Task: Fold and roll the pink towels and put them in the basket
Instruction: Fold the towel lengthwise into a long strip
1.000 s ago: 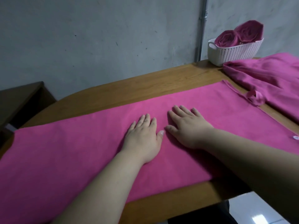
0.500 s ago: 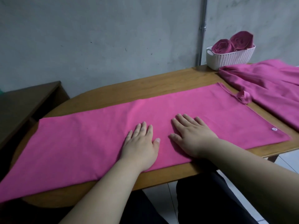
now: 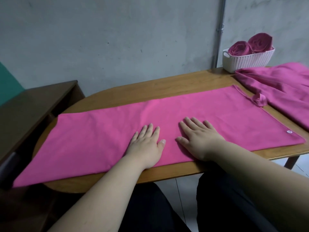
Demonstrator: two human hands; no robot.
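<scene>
On the near half of the brown wooden table (image 3: 167, 86), the long, bright pink fabric towel (image 3: 184, 114) lies flat as a folded strip running left to right. Its left end overhangs the table's rounded edge. The left hand (image 3: 147, 146) and right hand (image 3: 200, 141) rest palm-down on the middle of the strip, side by side but apart, close to its near edge. The fingers of both hands are extended flat on the cloth; neither hand grips anything.

Step in hand, as judged: smoothing the folded strip before rolling.

1. Sweep each palm outward from the centre toward its own end, with even pressure so the layers do not shift.
2. Check that the long edges are aligned.
3. Support the overhanging left end so its weight does not drag the strip.
4. Start the roll square; a skewed start probably yields a cone.

Destination: the white perforated plastic basket (image 3: 247, 62) at the far right, which holds two rolled dark pink towels (image 3: 250, 45). A loose heap of pink towels (image 3: 284, 91) lies just beside it.
</scene>
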